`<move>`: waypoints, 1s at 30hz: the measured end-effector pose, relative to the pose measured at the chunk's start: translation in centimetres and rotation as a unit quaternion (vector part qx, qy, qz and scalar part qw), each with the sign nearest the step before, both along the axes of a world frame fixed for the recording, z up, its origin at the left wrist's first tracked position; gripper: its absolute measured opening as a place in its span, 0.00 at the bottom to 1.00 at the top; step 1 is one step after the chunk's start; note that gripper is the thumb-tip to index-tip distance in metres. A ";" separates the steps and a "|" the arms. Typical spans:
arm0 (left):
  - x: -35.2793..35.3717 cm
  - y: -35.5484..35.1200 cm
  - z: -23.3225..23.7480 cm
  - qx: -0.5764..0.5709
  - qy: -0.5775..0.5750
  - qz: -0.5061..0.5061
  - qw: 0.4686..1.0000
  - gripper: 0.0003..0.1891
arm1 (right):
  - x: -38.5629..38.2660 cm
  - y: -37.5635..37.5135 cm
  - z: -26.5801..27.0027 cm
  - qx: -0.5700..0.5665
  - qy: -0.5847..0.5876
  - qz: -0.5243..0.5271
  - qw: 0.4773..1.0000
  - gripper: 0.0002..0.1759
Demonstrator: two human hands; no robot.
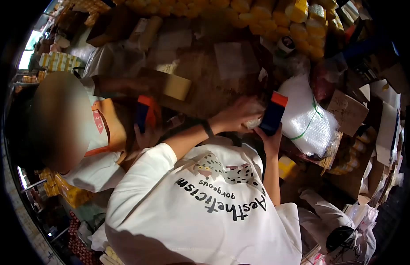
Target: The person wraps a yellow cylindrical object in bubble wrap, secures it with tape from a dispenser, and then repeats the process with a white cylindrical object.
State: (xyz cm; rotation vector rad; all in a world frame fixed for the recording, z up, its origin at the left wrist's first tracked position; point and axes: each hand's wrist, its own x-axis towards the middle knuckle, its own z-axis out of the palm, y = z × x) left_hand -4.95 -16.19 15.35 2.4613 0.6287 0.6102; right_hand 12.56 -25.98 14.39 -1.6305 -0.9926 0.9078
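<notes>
My right hand (271,138) grips a dark blue box with an orange end (274,115) from below, its fingers around the lower part. Just left of the box is my left hand (238,114), its fingers partly blurred by motion and bent around a small whitish thing (252,123) that I cannot make out. A dark band circles my left wrist. Both hands are over the near side of the brown work surface (205,95).
At the left, a co-worker in an orange apron (111,121) holds a similar blue and orange box (146,115). A yellowish block (177,87) lies near their forearm. Bubble wrap tied with green string (306,117) stands right. Yellow packs (267,17) are piled at the back.
</notes>
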 end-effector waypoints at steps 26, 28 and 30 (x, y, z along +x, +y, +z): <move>0.5 1.8 -0.7 0.057 0.035 0.117 0.991 0.28 | -0.6 4.4 1.0 0.048 -0.032 0.021 0.998 0.32; 0.2 2.5 -1.0 0.077 -0.016 0.096 0.992 0.28 | -0.6 4.4 0.9 0.030 -0.029 0.017 0.999 0.33; 0.0 2.2 -0.4 0.103 0.004 0.104 0.989 0.27 | -0.7 4.3 0.6 0.029 -0.023 0.012 0.999 0.33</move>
